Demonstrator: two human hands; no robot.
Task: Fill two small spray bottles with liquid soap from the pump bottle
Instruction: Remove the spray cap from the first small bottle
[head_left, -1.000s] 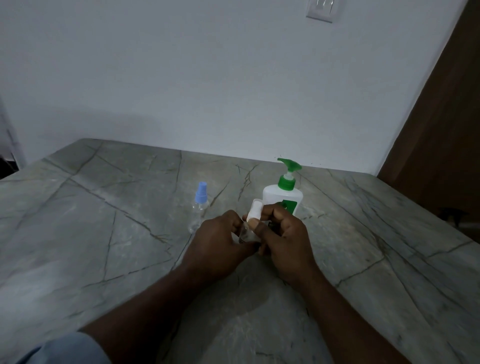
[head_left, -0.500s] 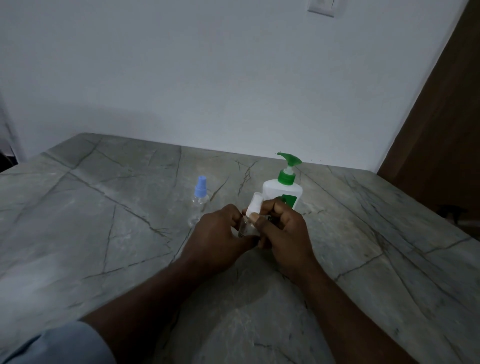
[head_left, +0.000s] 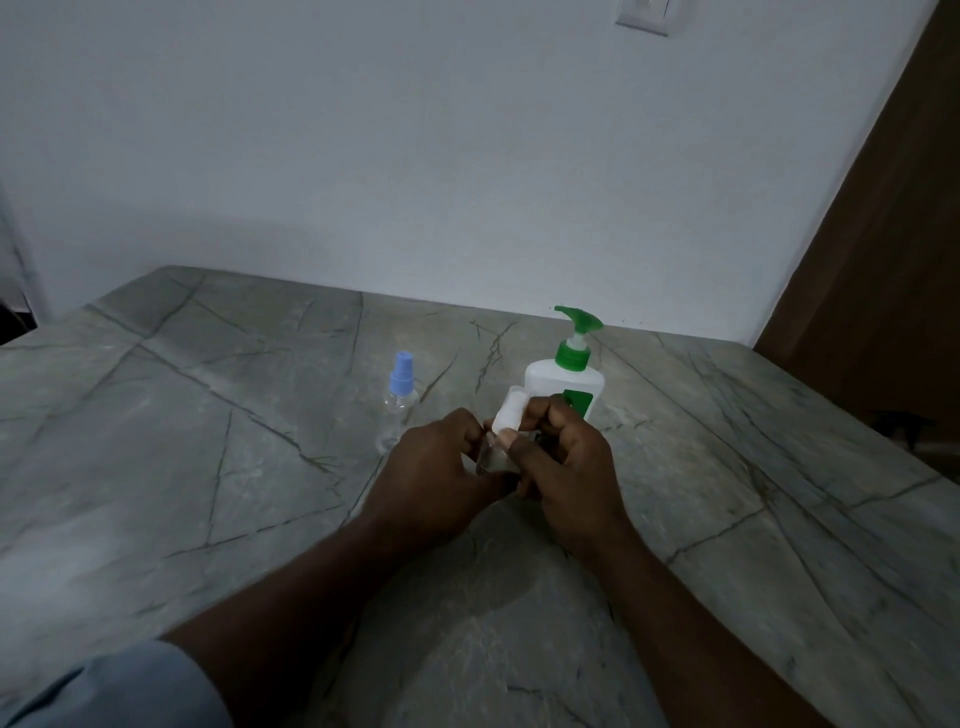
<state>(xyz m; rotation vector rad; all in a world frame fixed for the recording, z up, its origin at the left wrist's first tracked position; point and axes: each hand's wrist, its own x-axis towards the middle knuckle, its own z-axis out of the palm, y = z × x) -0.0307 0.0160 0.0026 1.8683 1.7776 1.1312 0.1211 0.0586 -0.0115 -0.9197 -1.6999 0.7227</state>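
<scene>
Gripping the spray bottle (clear) is the left hand, the right hand pinching its white cap

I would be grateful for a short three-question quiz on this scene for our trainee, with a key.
1. True or false: the blue-capped spray bottle lies on its side on the table.
2. The pump head of the pump bottle is: A red, B green, C black?
3. Fill in: the left hand and right hand together hold the small spray bottle with the ____ cap.
Key: 1 false; 2 B; 3 white.
</scene>
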